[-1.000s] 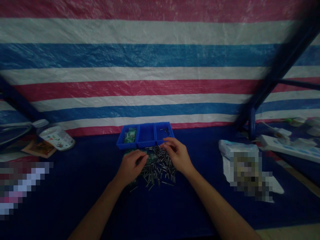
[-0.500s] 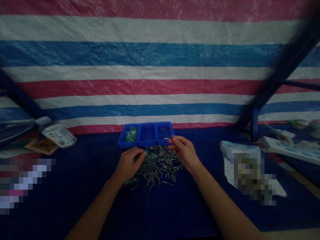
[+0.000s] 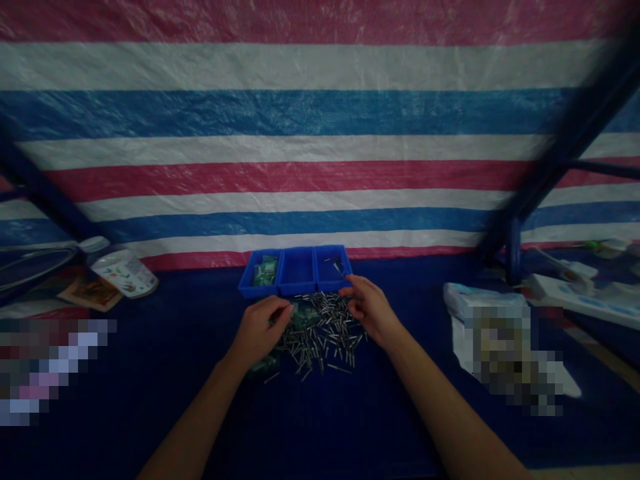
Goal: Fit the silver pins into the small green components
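A heap of thin metal pins [image 3: 320, 337] lies on the blue tabletop between my hands. My left hand [image 3: 263, 327] is at the heap's left side with thumb and forefinger pinched; what it holds, if anything, is hidden. Small green packets [image 3: 304, 315] lie among the pins beside its fingertips. My right hand [image 3: 371, 308] is just in front of the right compartment of a blue three-part tray [image 3: 299, 289]. Its fingers look parted and I see nothing in them. A few metal pins [image 3: 337, 265] are in that compartment. Green packets [image 3: 265, 271] fill part of the left compartment.
A white printed container [image 3: 126, 273] lies on a brown card at the left. To the right are a plastic bag [image 3: 457, 298] with blurred contents and a white power strip [image 3: 575, 297]. Blue metal posts [image 3: 513, 247] and a striped sheet [image 3: 320, 147] stand behind.
The thin metal pin that was in my right fingertips is no longer there, and another pin shows in the right compartment. My left hand stays pinched. The view has shifted slightly.
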